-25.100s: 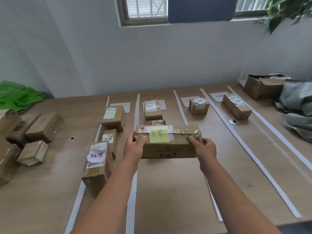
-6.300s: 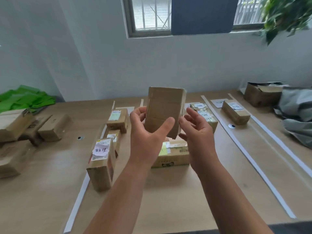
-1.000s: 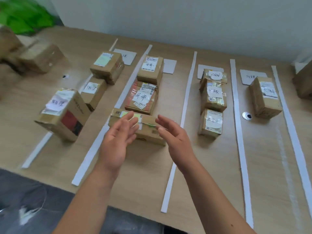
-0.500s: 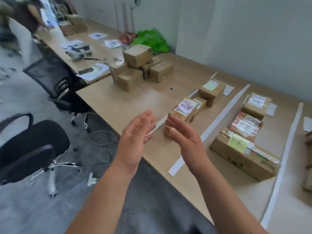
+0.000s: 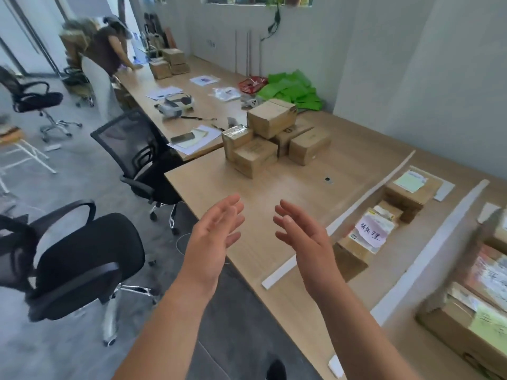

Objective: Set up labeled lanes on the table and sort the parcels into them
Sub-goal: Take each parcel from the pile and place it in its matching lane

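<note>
Both hands are empty, fingers extended, palms facing each other. The left hand [image 5: 216, 239] and right hand [image 5: 304, 242] hover apart on the near side of the unsorted parcel pile [image 5: 274, 138]. The white lane strip [image 5: 365, 197] and the sorted parcels [image 5: 367, 234] lie right of the pile. Reach to the pile, clamp one top box between both palms, and read its label before selecting a lane.

The reddish parcel [image 5: 487, 272] is cut off at right, its label blurred.
</note>
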`<state>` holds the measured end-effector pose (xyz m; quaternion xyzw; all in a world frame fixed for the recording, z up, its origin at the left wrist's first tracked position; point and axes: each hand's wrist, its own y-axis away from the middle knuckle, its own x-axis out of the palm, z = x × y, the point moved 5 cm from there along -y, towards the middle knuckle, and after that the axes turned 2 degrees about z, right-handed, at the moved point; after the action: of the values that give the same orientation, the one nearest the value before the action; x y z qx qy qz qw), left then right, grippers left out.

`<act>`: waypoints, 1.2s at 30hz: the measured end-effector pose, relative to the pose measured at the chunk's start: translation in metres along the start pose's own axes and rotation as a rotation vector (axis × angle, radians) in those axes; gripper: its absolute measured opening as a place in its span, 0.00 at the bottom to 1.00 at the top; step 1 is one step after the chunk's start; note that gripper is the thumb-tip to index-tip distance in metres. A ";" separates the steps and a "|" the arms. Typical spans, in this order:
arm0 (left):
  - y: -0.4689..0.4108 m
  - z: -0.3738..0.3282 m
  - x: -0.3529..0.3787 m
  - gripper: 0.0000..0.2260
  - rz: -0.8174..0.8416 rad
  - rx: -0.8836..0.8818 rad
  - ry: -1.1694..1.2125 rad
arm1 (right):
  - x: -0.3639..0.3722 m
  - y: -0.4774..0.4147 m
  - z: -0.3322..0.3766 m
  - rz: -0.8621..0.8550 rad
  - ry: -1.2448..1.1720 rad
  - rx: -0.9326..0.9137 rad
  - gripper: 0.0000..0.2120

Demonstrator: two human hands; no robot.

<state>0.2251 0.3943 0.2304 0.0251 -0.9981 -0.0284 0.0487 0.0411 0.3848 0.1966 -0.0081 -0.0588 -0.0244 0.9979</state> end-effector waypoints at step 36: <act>-0.609 0.136 -0.053 0.25 0.292 -0.279 -0.458 | 0.120 -0.505 -0.169 -0.658 -0.200 0.493 0.20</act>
<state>0.2932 -0.2031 0.0546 -0.1328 -0.9626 -0.1628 -0.1712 0.1547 -0.1280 0.0496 0.2480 -0.1589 -0.3261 0.8983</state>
